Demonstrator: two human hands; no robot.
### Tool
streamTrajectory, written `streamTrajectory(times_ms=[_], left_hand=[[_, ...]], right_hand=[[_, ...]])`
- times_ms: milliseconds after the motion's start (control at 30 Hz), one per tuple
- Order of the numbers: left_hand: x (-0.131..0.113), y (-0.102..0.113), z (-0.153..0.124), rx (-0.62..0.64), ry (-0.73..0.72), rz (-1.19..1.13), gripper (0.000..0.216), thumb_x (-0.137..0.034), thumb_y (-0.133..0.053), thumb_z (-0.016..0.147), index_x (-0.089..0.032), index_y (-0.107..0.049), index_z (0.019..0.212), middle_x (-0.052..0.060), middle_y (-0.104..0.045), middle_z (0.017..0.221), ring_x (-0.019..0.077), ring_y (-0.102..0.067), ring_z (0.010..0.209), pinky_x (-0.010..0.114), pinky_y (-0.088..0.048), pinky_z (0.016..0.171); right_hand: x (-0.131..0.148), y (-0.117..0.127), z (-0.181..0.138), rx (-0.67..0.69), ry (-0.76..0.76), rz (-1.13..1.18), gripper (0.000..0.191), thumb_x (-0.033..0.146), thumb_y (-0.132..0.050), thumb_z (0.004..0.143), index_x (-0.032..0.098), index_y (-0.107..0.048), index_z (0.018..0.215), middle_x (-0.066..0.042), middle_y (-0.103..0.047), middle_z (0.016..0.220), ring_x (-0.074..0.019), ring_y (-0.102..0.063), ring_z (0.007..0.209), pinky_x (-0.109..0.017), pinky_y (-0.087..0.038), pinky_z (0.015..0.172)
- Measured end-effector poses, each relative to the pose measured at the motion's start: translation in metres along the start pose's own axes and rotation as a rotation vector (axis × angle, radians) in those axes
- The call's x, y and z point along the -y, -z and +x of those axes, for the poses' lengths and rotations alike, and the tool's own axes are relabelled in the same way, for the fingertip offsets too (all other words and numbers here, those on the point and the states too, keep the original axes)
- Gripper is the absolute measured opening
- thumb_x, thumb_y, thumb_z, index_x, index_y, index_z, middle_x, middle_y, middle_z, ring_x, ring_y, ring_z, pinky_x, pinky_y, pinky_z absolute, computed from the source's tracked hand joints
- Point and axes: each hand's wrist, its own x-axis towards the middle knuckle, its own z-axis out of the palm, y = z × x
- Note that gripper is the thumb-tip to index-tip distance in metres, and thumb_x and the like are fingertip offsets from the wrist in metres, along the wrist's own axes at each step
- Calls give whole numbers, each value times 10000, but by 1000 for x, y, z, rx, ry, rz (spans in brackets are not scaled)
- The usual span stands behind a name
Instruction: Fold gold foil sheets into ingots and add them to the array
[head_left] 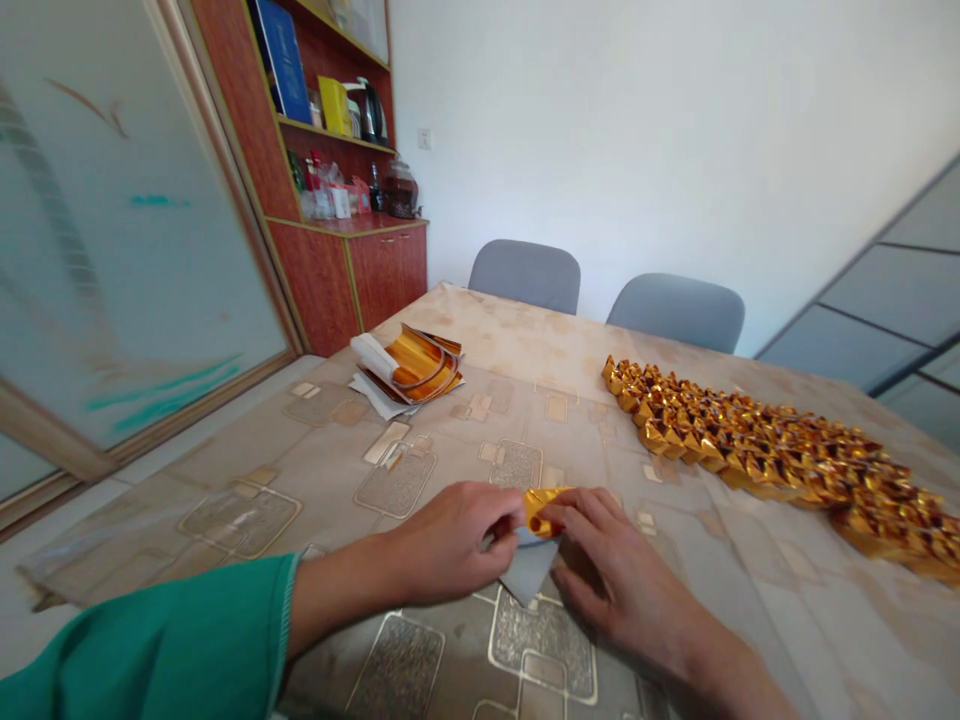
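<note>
My left hand (450, 540) and my right hand (611, 565) meet over the patterned tablecloth (315, 480) near its front edge. Both pinch a small sheet of gold foil paper (541, 507), partly folded, with its silver-grey underside (527, 570) lying flat on the cloth between the hands. My left sleeve is green. Fingers of both hands are closed on the fold.
A long pile of several folded gold paper pieces (780, 450) stretches across the right side of the table. A stack of gold sheets (409, 370) lies at the far left. Two grey chairs (525, 275) stand behind the table. A wooden cabinet (345, 240) is at the left wall.
</note>
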Motion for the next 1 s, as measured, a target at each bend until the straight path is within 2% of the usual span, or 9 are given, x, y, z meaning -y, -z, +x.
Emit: streamTrajectory(times_ms=[100, 200, 267, 333, 433, 500, 700, 1000], left_hand=[[2, -1, 3, -42, 115, -174, 93, -100, -498, 796, -189, -500, 771, -59, -497, 641, 100, -453, 577, 208, -318, 541], [2, 0, 4, -46, 155, -230, 79, -122, -494, 822, -185, -510, 777, -62, -495, 632, 98, -452, 570, 207, -316, 535], [1, 2, 3, -12, 104, -177, 75, -126, -514, 828, -182, -546, 789, -50, -540, 662, 107, -482, 605, 216, -343, 572], [-1, 4, 0, 44, 8, -83, 32, -170, -611, 806, -187, -584, 805, -28, -608, 744, 132, -533, 697, 236, -384, 650], [-3, 6, -8, 109, -84, 38, 298, -372, -798, 709, -194, -595, 835, 2, -648, 877, 186, -562, 831, 274, -418, 735], [-4, 5, -13, 117, -73, 93, 388, -440, -829, 675, -190, -576, 830, 14, -635, 914, 202, -555, 861, 281, -425, 733], [-3, -2, -25, 23, 45, 112, 130, -258, -693, 833, -183, -591, 803, 30, -600, 933, 204, -532, 911, 309, -430, 800], [-2, -11, -27, -107, 133, 89, 106, -187, -665, 831, -169, -592, 755, 30, -596, 936, 202, -534, 913, 333, -415, 804]], right_hand=[[3, -1, 0, -22, -3, -2, 481, 59, -588, 783, 243, -518, 1222, -77, -589, 1162, -270, -491, 1097, -462, -438, 961], [7, -5, 3, -38, -37, -13, 382, 81, -615, 785, 232, -554, 1132, -71, -607, 1112, -270, -505, 1041, -444, -455, 900], [10, -7, 6, -45, -56, -43, 266, 101, -635, 788, 225, -587, 1019, -66, -614, 1054, -268, -516, 992, -426, -462, 850], [12, -10, 7, -51, -49, -69, 203, 100, -641, 794, 225, -603, 949, -63, -612, 1027, -267, -520, 969, -423, -460, 836], [14, -13, 7, -57, -24, -79, 196, 86, -642, 812, 232, -621, 941, -61, -614, 1034, -265, -523, 959, -431, -461, 840], [14, -15, 6, -58, -28, -81, 173, 98, -639, 837, 234, -632, 943, -63, -617, 1030, -265, -526, 953, -433, -466, 832], [10, -18, 8, -72, -53, -109, 64, 213, -606, 924, 238, -663, 912, -75, -615, 1009, -267, -531, 927, -445, -474, 808], [4, -28, 12, -121, -86, -167, 117, 151, -596, 901, 228, -680, 873, -84, -617, 982, -270, -543, 907, -458, -494, 803]])
